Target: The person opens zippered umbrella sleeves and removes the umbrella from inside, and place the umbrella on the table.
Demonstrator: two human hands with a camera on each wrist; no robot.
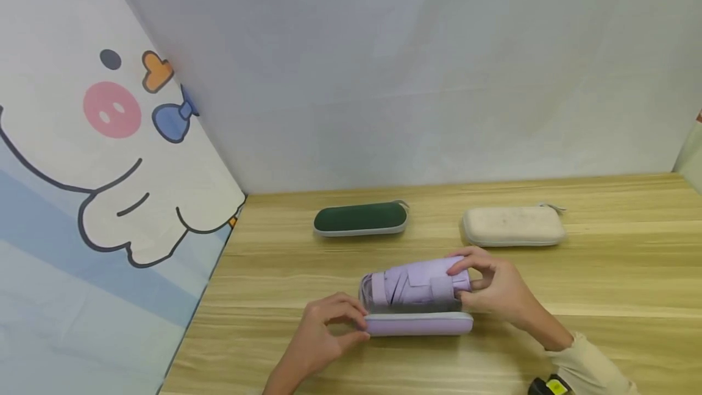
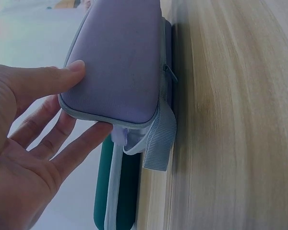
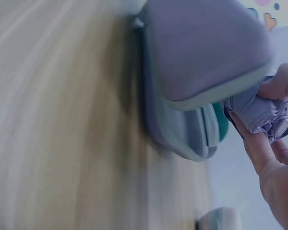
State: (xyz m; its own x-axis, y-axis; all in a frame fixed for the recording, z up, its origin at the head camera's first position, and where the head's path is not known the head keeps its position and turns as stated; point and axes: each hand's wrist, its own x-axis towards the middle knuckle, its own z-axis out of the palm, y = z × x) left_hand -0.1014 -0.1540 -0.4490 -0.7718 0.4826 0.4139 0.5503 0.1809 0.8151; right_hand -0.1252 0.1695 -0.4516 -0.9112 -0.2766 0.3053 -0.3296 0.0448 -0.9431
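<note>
A lilac zip case (image 1: 419, 325) with pale grey trim lies on the table, its lid raised on the near side. My left hand (image 1: 323, 328) pinches the lid's left end; in the left wrist view the thumb presses its lilac outside (image 2: 117, 62), and a grey strap (image 2: 162, 143) hangs at the end. My right hand (image 1: 504, 291) grips the right end of a folded lilac umbrella (image 1: 419, 279) lying lengthwise behind the lid. In the right wrist view the umbrella (image 3: 259, 112) is above the lower shell's grey interior (image 3: 182, 132). The lid hides part of that interior.
Farther back on the wooden table (image 1: 263, 261) lie a dark green case (image 1: 361, 217) on the left and a cream case (image 1: 512, 226) on the right. A pale wall (image 1: 411, 78) rises behind. At the left stands a cartoon-printed panel (image 1: 181, 188).
</note>
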